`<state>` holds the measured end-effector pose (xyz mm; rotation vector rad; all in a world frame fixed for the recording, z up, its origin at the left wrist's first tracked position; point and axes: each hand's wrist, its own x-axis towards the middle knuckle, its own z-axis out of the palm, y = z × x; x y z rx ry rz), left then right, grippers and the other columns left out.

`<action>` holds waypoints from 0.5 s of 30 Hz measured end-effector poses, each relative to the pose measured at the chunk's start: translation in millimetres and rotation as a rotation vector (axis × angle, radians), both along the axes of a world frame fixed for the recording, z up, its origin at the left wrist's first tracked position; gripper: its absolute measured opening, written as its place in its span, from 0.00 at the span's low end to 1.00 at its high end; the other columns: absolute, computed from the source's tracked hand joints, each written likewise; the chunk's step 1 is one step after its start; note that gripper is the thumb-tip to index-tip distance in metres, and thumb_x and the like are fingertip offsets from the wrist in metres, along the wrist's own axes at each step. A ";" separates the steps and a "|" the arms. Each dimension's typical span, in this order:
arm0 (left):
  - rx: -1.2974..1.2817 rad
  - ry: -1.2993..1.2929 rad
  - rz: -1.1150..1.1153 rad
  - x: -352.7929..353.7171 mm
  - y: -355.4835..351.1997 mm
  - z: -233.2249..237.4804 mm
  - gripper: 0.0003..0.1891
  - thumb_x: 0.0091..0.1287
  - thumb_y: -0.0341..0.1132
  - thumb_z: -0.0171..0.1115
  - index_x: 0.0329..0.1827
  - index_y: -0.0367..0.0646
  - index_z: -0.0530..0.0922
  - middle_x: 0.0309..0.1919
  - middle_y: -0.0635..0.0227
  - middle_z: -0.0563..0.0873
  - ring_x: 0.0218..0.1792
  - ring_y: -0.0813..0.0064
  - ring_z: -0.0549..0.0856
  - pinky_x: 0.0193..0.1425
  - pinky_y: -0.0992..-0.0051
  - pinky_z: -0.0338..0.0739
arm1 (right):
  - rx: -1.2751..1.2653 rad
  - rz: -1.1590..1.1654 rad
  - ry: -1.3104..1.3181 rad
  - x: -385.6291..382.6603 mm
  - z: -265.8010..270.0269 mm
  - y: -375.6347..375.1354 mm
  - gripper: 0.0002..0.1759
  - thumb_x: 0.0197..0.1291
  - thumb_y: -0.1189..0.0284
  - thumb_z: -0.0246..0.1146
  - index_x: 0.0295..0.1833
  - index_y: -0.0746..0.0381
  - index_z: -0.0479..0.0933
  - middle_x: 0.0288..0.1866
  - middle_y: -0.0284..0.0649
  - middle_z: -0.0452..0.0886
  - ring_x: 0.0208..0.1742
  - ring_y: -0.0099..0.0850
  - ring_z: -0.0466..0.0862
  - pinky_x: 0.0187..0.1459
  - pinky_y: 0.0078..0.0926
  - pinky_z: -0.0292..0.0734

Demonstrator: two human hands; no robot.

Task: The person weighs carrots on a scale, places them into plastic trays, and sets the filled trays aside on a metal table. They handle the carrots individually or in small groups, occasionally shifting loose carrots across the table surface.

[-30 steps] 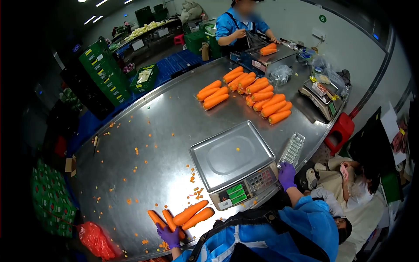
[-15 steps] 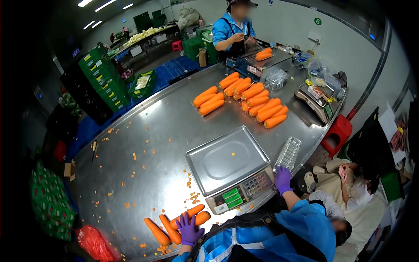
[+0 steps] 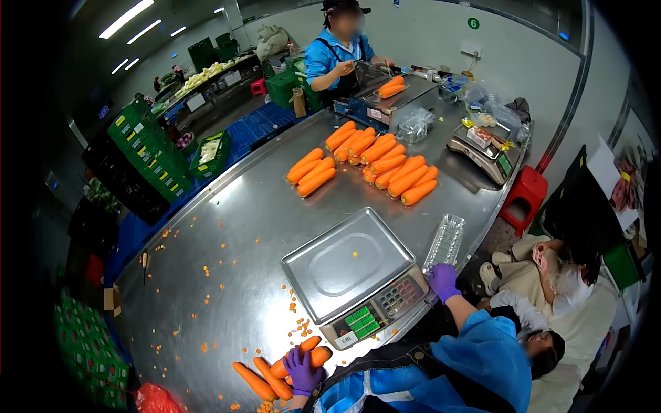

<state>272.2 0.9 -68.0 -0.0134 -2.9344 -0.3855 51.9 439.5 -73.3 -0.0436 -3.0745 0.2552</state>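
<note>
My left hand (image 3: 303,372), in a purple glove, is closed over a carrot (image 3: 281,369) at the table's near edge. Another carrot (image 3: 319,356) lies against its fingers, and two more lie just left, the nearer being a loose carrot (image 3: 255,382). My right hand (image 3: 444,281), also gloved in purple, grips the near end of a clear plastic tray (image 3: 447,236) at the right edge. Between my hands stands a weighing scale (image 3: 330,275), with only an orange scrap on its pan.
Rows of carrots (image 3: 375,158) lie across the far table. Opposite, a co-worker (image 3: 341,55) handles clear film beside a machine (image 3: 385,110) with carrots on top. A second scale (image 3: 485,148) stands far right. A red stool (image 3: 523,199) and seated people are off the right side.
The view has shifted slightly. My left hand's fingers, spread over the carrots before, are now drawn in around one. My right hand stays at the tray. The co-worker has spread out clear film.
</note>
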 end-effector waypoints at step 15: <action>0.162 -0.085 -0.063 -21.5 16.3 -4.8 0.34 0.42 0.41 0.64 0.57 0.43 0.71 0.41 0.56 0.77 0.43 0.55 0.76 0.49 0.59 0.67 | -0.009 0.059 0.027 -4.3 14.3 -12.7 0.17 0.48 0.72 0.59 0.47 0.60 0.76 0.32 0.48 0.80 0.33 0.45 0.81 0.36 0.41 0.75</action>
